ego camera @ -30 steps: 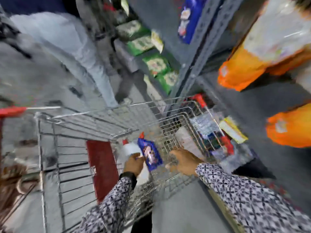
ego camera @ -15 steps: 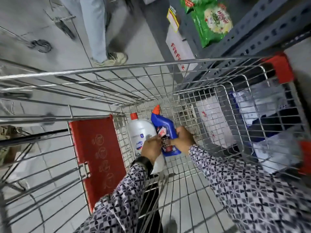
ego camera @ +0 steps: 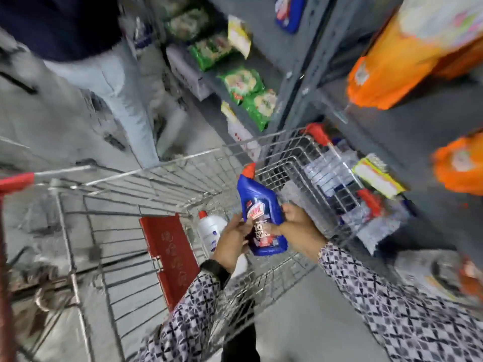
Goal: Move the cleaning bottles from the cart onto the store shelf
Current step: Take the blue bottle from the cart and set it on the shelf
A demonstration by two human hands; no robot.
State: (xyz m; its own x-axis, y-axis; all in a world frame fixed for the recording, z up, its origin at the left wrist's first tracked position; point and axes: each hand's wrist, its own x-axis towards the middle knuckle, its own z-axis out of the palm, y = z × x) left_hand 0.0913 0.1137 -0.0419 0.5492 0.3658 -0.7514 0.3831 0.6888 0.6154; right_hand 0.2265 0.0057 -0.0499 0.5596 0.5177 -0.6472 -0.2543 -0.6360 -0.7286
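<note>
A blue cleaning bottle [ego camera: 260,205] with a red cap is held up above the wire cart [ego camera: 146,176]. My left hand [ego camera: 231,242] grips its lower left side and my right hand [ego camera: 300,228] grips its right side. A white bottle [ego camera: 210,229] with a red cap still stands in the cart bottom, partly hidden behind my left hand. The grey store shelf [ego camera: 407,131] lies to the right of the cart.
Orange bags [ego camera: 386,66] sit on the shelf at right, green packets [ego camera: 245,87] on shelves further back. A person in light trousers [ego camera: 115,95] stands just beyond the cart. A red child-seat flap [ego camera: 170,254] hangs in the cart.
Both hands have lifted the blue bottle up out of the cart bottom. The white bottle stays behind. The camera has tilted up toward the shelves.
</note>
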